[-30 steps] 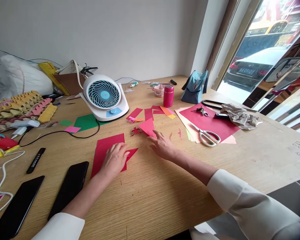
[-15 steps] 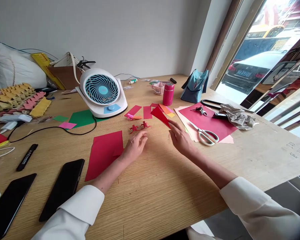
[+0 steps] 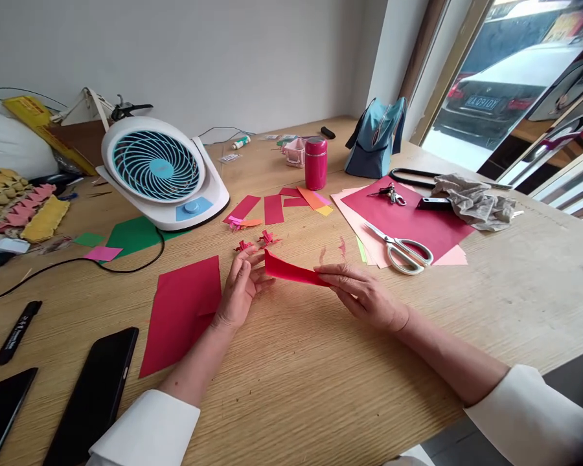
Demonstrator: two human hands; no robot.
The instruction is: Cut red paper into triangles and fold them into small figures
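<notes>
My right hand [image 3: 369, 298] pinches the right end of a folded strip of red paper [image 3: 291, 270] just above the table. Beside the strip's other end, my left hand [image 3: 240, 291] has its fingers apart and holds nothing. Beyond my left fingers lie two small folded red paper figures [image 3: 268, 238], one partly covered by the fingertips. A larger sheet of red paper [image 3: 179, 310] lies flat to the left, partly under my left wrist. White-handled scissors [image 3: 408, 252] rest on a stack of red and pale pink paper [image 3: 418, 223] at the right.
A white and blue fan [image 3: 160, 168] stands at the back left, its cord [image 3: 121, 264] crossing the table. Behind the cut paper pieces [image 3: 273, 209] are a pink bottle [image 3: 315, 165] and a blue bag [image 3: 372, 142]. Phones [image 3: 94, 395] and a black marker [image 3: 18, 331] lie front left.
The red strip has swung from pointing away to lying nearly crosswise, its free end now by my left hand. My left fingers have spread. The view has shifted to the right.
</notes>
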